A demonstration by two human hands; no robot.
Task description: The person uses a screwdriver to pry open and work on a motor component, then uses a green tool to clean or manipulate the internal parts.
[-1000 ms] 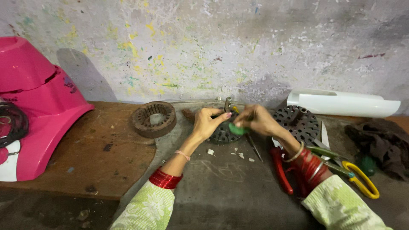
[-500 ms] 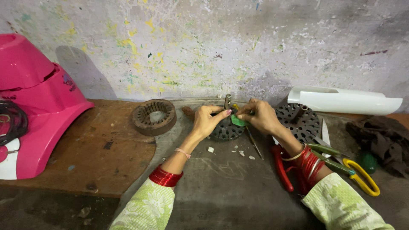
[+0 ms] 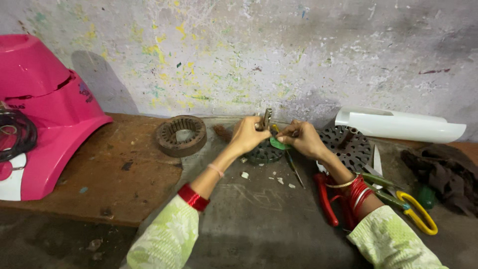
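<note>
**Two hands at a slotted metal disc**

Both hands meet at the far middle of the worktop [image 3: 259, 224], over a dark slotted metal disc [image 3: 264, 153] that lies flat there. The left hand [image 3: 246, 134] is closed around a short metal shaft [image 3: 267, 118] standing up from the disc. The right hand [image 3: 301, 139] pinches a small green strip [image 3: 279, 144] between its fingertips, just above the disc's right edge. A second perforated disc [image 3: 348, 144] lies just right of the right hand. A rusty ring [image 3: 180, 135] sits to the left. Red-handled pliers [image 3: 326, 199] and yellow-handled scissors [image 3: 416, 214] lie near the right forearm. A pink plastic housing [image 3: 45, 109] stands far left, a white plastic cover [image 3: 398, 125] far right.
</note>
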